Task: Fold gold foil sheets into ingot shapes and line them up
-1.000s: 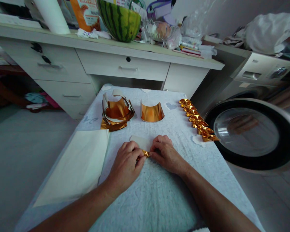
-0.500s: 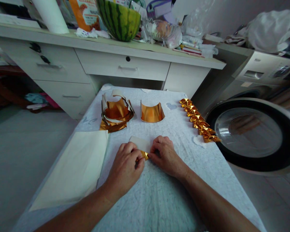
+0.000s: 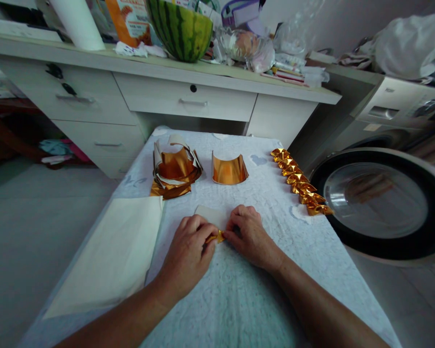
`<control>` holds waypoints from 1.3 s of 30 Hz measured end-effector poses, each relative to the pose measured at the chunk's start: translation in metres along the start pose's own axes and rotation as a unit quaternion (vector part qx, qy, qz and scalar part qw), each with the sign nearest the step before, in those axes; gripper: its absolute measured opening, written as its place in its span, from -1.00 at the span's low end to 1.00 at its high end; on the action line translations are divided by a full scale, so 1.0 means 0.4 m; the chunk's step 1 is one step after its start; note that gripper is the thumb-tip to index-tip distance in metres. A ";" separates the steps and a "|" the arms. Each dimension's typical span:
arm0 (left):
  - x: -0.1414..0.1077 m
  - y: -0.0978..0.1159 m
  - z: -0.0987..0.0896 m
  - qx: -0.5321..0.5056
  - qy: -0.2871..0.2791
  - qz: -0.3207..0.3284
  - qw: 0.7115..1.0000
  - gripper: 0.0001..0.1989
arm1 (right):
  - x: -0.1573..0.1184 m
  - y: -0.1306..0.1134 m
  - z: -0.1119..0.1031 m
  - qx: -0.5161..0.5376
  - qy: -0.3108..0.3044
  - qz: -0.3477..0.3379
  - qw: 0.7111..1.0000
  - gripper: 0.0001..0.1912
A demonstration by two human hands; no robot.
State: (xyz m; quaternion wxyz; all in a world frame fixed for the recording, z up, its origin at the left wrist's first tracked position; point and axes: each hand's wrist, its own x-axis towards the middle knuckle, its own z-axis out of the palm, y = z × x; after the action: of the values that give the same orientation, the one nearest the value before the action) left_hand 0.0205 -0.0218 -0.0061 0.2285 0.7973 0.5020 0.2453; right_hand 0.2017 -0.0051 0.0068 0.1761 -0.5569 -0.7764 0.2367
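A small sheet with a pale back [image 3: 210, 215] and a folded gold edge [image 3: 220, 237] lies flat near the middle of the cloth-covered table [image 3: 217, 299]. My left hand [image 3: 192, 246] pinches the gold edge from the left. From the right, my right hand [image 3: 247, 234] grips the same edge, fingertips close to the left ones. Beyond the hands, a curved gold sheet [image 3: 230, 170] stands beside a stack of gold and pale sheets [image 3: 176, 169]. Folded gold pieces [image 3: 299, 183] form a row at the right.
A cream sheet [image 3: 108, 251] covers the table's left side. Behind stands a white counter [image 3: 188, 72] with half a watermelon [image 3: 181, 31], a white roll [image 3: 78, 24] and plastic bags. An open washing machine door [image 3: 377, 203] is beside the table's right edge.
The gold edge between my fingertips looks narrower and more folded over. My left fingers have shifted slightly; the right hand has barely moved.
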 end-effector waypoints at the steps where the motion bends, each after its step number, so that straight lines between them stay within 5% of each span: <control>1: -0.001 0.000 -0.001 -0.003 -0.002 -0.002 1.000 -0.88 | 0.001 0.001 0.000 -0.001 -0.001 0.001 1.000 -0.92; 16: -0.001 0.001 0.005 0.021 0.004 -0.010 1.000 -0.92 | 0.006 -0.016 -0.001 -0.015 -0.023 0.021 0.999 -0.88; 25: -0.002 -0.010 0.001 -0.007 -0.003 0.005 1.000 -0.75 | 0.004 -0.011 0.002 -0.024 -0.012 0.010 1.000 -0.87; 39: 0.000 -0.018 0.006 0.002 -0.002 -0.001 1.000 -0.75 | -0.008 -0.003 0.020 -0.055 0.024 -0.002 0.998 -0.94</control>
State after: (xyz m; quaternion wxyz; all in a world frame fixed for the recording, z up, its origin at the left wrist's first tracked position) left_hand 0.0172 -0.0191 -0.0124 0.2277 0.7979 0.5027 0.2425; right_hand 0.1973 -0.0099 0.0009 0.1642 -0.5698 -0.7850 0.1794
